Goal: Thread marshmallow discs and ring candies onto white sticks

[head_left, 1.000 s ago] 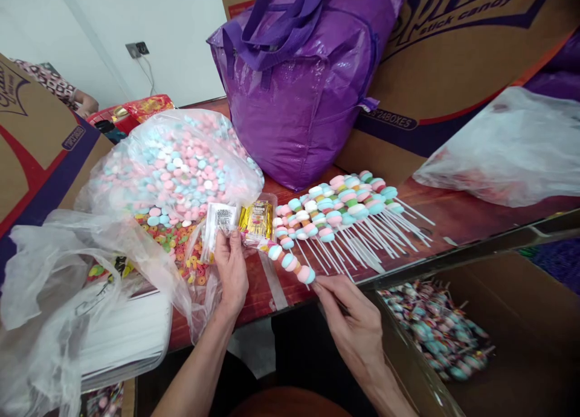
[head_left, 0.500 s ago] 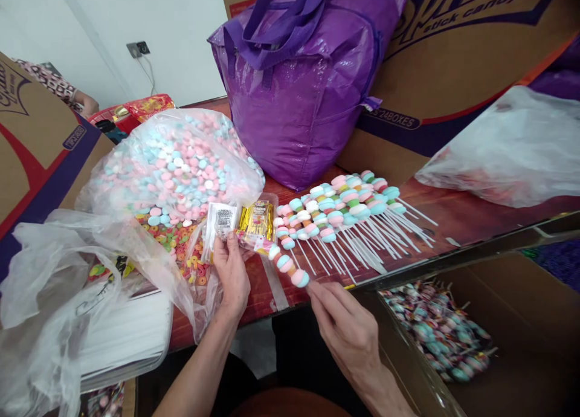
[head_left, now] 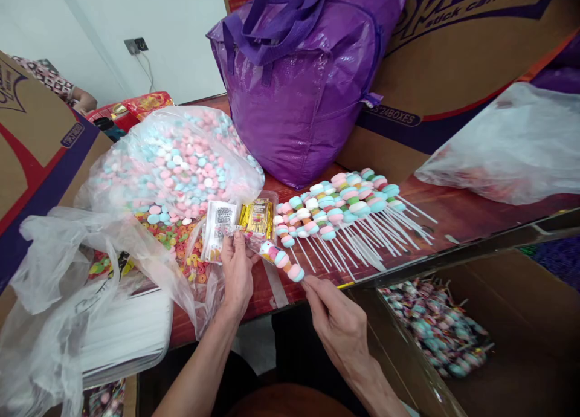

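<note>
My right hand (head_left: 339, 311) pinches the low end of a candy skewer (head_left: 281, 258), threaded with pink, blue and white marshmallows and orange rings. The skewer's far end sits inside the mouth of a small printed clear wrapper (head_left: 254, 243). My left hand (head_left: 238, 271) has its thumb and fingers closed on that wrapper. Just beyond my left hand lie a stack of white printed packets (head_left: 220, 226) and a clear tray of gold twist ties (head_left: 257, 217). Rows of finished-looking marshmallow skewers (head_left: 335, 205) rest on the table to the right, their white sticks pointing toward me.
A large clear bag of marshmallows (head_left: 181, 157) and gummy rings (head_left: 181, 239) spread at left, near a container of white sticks (head_left: 124, 332). A purple bag (head_left: 299, 96) stands behind. Below right, an open carton (head_left: 512, 320) holds wrapped skewers. Someone's arm (head_left: 84, 100) shows far left.
The skewer has moved up and left, deeper into the wrapper. My right hand has followed it leftward, while my left hand has shifted only slightly.
</note>
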### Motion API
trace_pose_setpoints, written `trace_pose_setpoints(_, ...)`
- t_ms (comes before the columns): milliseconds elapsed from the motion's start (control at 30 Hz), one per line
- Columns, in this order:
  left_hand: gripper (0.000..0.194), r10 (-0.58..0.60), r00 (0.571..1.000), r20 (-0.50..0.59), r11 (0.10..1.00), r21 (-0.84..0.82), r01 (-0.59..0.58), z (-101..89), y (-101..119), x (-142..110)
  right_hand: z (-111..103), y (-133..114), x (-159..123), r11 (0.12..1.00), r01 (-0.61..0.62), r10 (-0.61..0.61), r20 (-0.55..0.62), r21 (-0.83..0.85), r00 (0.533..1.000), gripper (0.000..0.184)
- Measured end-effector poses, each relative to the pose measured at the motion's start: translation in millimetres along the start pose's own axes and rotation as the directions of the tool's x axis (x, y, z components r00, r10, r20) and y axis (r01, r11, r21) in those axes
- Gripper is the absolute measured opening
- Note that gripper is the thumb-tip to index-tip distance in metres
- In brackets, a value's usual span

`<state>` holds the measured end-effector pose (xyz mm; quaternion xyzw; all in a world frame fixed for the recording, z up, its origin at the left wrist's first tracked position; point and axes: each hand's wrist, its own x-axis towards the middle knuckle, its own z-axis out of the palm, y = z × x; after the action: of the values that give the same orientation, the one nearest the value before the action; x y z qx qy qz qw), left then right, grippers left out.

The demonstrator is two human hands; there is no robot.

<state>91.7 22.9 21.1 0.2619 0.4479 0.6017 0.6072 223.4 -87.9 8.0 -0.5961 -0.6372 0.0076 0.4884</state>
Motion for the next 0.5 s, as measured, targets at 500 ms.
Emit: trace_pose_setpoints(500, 0.036, -0.146, 0.962, 0.232, 0.983, -0.075, 0.168, 7.0, -3.9, -11.7, 6.4, -11.9, 11.2, 0.638, -0.659, 0.448, 0.504, 0.398, 0.738, 0.031)
